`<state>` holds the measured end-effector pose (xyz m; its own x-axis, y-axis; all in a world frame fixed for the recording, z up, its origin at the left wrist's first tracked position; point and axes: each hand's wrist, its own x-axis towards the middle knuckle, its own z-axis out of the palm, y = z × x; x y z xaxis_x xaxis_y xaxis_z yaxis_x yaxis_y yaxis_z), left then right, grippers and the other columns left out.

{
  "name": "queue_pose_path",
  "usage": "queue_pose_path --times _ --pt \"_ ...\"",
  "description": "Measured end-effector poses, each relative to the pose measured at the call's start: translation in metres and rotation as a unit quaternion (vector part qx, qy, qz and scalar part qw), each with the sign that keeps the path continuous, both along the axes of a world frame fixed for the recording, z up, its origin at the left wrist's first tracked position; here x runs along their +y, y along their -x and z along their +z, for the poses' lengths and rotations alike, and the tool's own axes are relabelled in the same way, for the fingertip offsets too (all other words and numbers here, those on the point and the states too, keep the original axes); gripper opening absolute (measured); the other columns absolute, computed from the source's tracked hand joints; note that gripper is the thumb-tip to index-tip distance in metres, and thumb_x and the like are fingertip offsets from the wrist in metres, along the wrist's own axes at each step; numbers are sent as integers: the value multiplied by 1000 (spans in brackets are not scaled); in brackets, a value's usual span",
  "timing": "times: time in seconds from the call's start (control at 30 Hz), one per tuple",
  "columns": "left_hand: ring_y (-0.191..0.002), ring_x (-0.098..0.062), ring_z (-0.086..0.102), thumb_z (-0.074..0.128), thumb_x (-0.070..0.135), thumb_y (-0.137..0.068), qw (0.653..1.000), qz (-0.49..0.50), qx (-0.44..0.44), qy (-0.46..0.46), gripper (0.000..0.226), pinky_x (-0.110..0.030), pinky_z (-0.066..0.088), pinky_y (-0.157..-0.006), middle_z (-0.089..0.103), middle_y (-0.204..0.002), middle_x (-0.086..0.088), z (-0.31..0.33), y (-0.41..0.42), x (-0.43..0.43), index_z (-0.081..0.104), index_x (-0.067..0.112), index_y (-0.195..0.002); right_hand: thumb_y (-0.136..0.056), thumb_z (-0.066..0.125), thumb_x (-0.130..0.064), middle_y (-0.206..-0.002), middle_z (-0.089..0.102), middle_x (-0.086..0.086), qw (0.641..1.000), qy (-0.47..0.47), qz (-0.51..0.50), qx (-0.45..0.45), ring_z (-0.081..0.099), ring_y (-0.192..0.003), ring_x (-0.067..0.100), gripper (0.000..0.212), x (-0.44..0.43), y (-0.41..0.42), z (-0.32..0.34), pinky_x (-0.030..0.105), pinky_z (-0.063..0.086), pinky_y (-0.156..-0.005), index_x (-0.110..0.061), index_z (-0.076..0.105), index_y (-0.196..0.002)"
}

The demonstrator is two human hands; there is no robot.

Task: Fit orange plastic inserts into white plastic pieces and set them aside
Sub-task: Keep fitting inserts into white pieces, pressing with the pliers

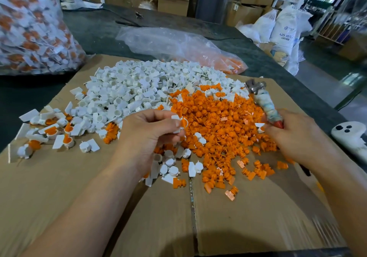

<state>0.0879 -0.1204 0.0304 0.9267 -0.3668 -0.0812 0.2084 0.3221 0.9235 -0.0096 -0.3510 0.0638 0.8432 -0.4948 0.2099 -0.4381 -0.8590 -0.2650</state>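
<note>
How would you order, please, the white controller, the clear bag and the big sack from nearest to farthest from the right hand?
1. White controller, just right of the right hand.
2. Clear bag, ahead at centre.
3. Big sack, far left.

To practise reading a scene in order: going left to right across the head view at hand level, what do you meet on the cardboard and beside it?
Finished pieces → left hand, pinching a piece → orange inserts → right hand, gripping a tool → white device.
</note>
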Motion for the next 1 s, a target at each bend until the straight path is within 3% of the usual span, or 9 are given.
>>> queue_pose_path --times 0.1,0.27,0.4,0.6,0.7,0.83,0.9,1.0 --pt "-53 -18 66 72 7 -51 1000 2 -19 21 7 -17 49 -46 65 -54 -6 -1 0 0 69 13 -54 -87 51 -38 -62 46 2 997 -29 42 -49 42 -59 10 34 24 8 4 20 24 -47 -13 48 -64" --pt "-55 -17 67 72 7 -56 998 32 -39 45 14 -17 50 -48 67 -60 -5 -3 -1 -1 67 9 -69 -83 43 -46 -52 42 -7 991 -55 123 0 40 -52 4 33 58 15 5 20 28 -47 -24 38 -59" --pt "-56 -17 67 71 3 -59 995 50 -31 85 10 -17 50 -49 68 -60 -6 0 1 -5 70 13 -61 -88 38 -46 -63 43 -8 985 -53 160 26 41 -59 5 29 69 11 -2 19 31 -52 -26 37 -66" --pt "-53 -17 67 70 1 -59 990 65 -14 122 11 -16 50 -48 66 -56 -6 6 9 -15 65 7 -67 -89 37 -47 -68 39 -11 981 -55 180 33 37 -61 3 31 80 2 -4 21 24 -51 -30 30 -65" --pt "-53 -16 67 68 -5 -70 988 82 -2 129 11 -17 51 -49 65 -57 -5 6 9 -18 65 6 -69 -90 36 -48 -70 38 -11 979 -64 187 42 36 -62 2 31 83 -1 -3 20 26 -53 -31 29 -65" --pt "-54 -14 66 68 -2 -69 987 85 -16 132 8 -17 51 -50 67 -59 -3 3 10 -20 65 6 -71 -92 37 -45 -73 36 -13 977 -70 193 56 36 -65 -1 30 86 0 -2 14 30 -58 -32 28 -66" --pt "-51 -12 64 68 5 -62 986 90 -23 135 11 -16 51 -51 66 -57 -1 3 12 -20 64 5 -73 -92 37 -46 -75 35 -14 977 -65 193 65 35 -67 -1 29 86 1 -3 12 30 -58 -31 29 -69" --pt "-51 -10 63 68 7 -61 985 100 -27 139 15 -16 51 -51 66 -56 2 4 12 -19 63 4 -75 -92 36 -48 -78 32 -18 977 -56 191 73 35 -70 -1 20 86 1 -5 8 28 -59 -28 36 -88"
